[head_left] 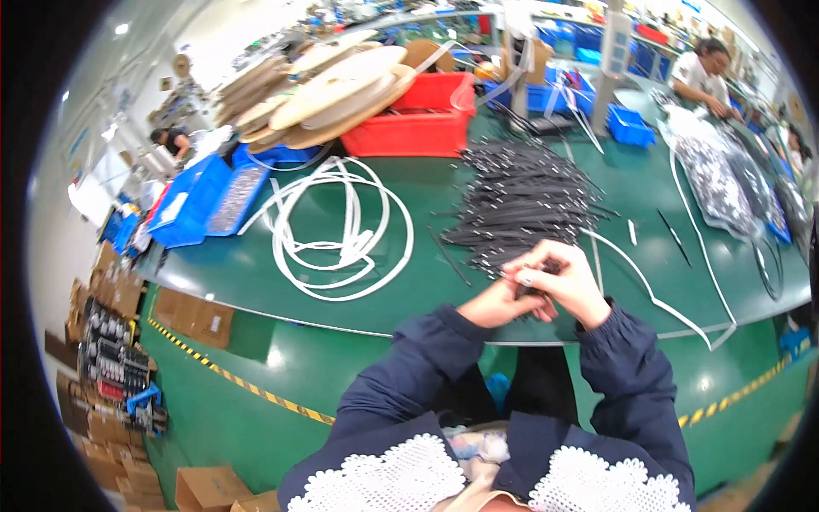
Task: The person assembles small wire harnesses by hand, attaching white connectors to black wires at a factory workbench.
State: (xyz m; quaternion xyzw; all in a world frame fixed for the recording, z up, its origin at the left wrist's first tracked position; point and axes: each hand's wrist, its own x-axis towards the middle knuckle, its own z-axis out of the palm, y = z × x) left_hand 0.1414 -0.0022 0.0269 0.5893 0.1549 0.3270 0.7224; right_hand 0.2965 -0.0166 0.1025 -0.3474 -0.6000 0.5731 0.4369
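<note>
While left hand (495, 304) touches right hand (573, 282), both curled

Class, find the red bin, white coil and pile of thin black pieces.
Red bin (414, 136), head view: front wall.
White coil (352, 248), head view: inner strands.
Pile of thin black pieces (525, 196), head view: its middle.

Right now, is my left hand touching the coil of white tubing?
Apart: the head view shows green tabletop between the left hand and the white coil.
</note>
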